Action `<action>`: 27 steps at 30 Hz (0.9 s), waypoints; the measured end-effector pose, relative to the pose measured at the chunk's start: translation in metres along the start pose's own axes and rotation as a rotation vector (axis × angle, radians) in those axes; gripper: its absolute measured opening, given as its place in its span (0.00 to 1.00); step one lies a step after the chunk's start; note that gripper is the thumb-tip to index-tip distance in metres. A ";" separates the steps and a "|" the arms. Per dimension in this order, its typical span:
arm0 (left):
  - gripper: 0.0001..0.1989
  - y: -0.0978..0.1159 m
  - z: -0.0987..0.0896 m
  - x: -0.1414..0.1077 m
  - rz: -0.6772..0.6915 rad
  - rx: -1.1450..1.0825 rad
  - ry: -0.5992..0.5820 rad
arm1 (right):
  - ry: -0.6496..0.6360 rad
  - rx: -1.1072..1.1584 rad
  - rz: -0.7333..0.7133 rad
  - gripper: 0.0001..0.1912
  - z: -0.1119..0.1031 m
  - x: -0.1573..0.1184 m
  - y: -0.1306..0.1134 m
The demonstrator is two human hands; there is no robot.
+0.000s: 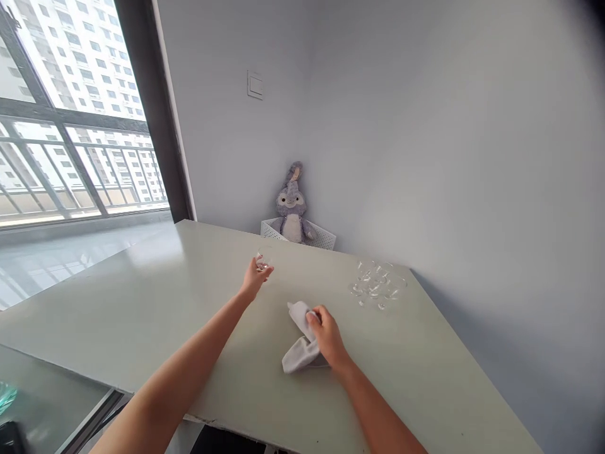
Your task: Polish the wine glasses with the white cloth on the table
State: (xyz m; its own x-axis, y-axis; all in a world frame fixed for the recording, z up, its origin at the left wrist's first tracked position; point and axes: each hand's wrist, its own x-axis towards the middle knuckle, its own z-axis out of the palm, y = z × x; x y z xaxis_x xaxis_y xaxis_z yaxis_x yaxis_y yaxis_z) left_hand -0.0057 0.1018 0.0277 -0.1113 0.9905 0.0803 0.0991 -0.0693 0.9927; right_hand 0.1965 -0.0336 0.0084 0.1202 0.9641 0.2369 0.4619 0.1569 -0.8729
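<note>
My left hand (258,275) reaches out over the far middle of the table, its fingers around a clear drinking glass (265,255). The lower part of that glass is partly covered by the fingers. Nearer to me, my right hand (325,333) grips a light grey cloth (299,355), whose folds hang down to the tabletop. The glass and the cloth are apart. To the right of both hands stands a cluster of several clear stemmed glasses (375,282), close together.
The pale table (227,378) runs along a grey wall at the right. Behind it, a purple plush rabbit (292,214) sits in a white perforated basket (326,239). A large window (70,113) is at the left. A glass-topped surface (51,397) adjoins the table's front left.
</note>
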 end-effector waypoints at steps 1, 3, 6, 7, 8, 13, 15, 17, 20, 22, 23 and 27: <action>0.28 0.002 0.007 -0.008 0.017 0.038 -0.016 | 0.072 0.071 0.047 0.09 -0.005 0.003 0.003; 0.27 0.006 0.020 -0.026 0.084 0.181 -0.032 | 0.199 0.216 0.118 0.10 -0.013 0.008 0.007; 0.27 0.008 0.036 -0.053 0.255 0.431 -0.021 | 0.364 0.429 0.145 0.13 -0.022 0.009 0.005; 0.27 0.007 0.041 -0.061 0.309 0.477 -0.012 | 0.410 0.486 0.134 0.14 -0.024 0.008 0.002; 0.27 0.005 0.044 -0.068 0.351 0.511 -0.004 | 0.441 0.533 0.117 0.15 -0.025 0.006 -0.002; 0.27 -0.004 0.052 -0.086 0.439 0.583 -0.037 | 0.168 0.692 0.008 0.19 -0.019 -0.009 -0.034; 0.27 -0.007 0.052 -0.086 0.446 0.579 -0.060 | -0.047 0.697 -0.003 0.21 -0.014 -0.013 -0.043; 0.28 -0.009 0.051 -0.085 0.458 0.575 -0.076 | -0.201 0.662 0.016 0.22 -0.008 -0.015 -0.045; 0.30 -0.009 0.050 -0.087 0.563 0.602 -0.130 | -0.281 0.581 0.057 0.24 0.000 -0.015 -0.033; 0.31 -0.008 0.051 -0.091 0.666 0.628 -0.206 | -0.263 0.518 0.067 0.23 0.005 -0.014 -0.023; 0.32 -0.007 0.052 -0.093 0.707 0.636 -0.239 | -0.244 0.495 0.065 0.21 0.007 -0.013 -0.018; 0.30 -0.004 0.056 -0.098 0.766 0.591 -0.267 | -0.132 0.571 0.096 0.15 0.009 -0.007 -0.011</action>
State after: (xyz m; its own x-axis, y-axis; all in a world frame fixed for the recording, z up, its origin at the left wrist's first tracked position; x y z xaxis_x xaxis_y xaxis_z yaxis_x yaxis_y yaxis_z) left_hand 0.0604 0.0113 0.0108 0.4066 0.7029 0.5836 0.5346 -0.7011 0.4719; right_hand 0.1829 -0.0402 0.0120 0.0107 0.9925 0.1219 -0.0963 0.1224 -0.9878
